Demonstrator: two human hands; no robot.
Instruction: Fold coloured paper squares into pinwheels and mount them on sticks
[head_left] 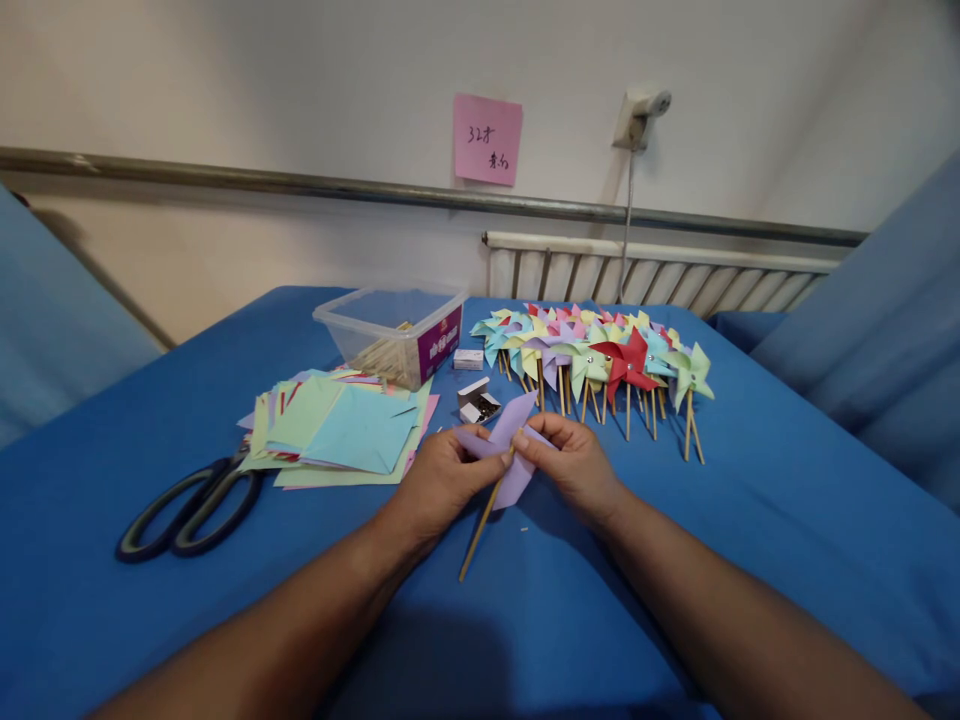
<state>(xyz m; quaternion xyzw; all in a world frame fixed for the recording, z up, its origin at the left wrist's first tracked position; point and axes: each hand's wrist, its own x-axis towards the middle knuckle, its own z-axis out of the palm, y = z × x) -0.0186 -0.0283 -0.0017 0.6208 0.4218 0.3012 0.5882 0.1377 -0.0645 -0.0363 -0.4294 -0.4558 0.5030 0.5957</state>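
Between my two hands is a purple paper pinwheel (516, 485) on a thin wooden stick (480, 530). My left hand (450, 475) pinches the pinwheel at its middle, near the top of the stick. From the other side, my right hand (574, 460) closes its thumb and fingers on the purple paper by the centre. The stick slants down toward me, its lower end free. Just beyond my hands lies an opened small box (478, 398) of dark pins. My fingertips partly hide the pinwheel's centre.
Finished pinwheels (626, 365) in several colours lie at the back right. Left are a stack of coloured paper (360, 425), scissors (202, 500) and a clear plastic tub (390, 335) of sticks. A small white box (469, 359) sits beside the tub on the blue cloth (787, 520).
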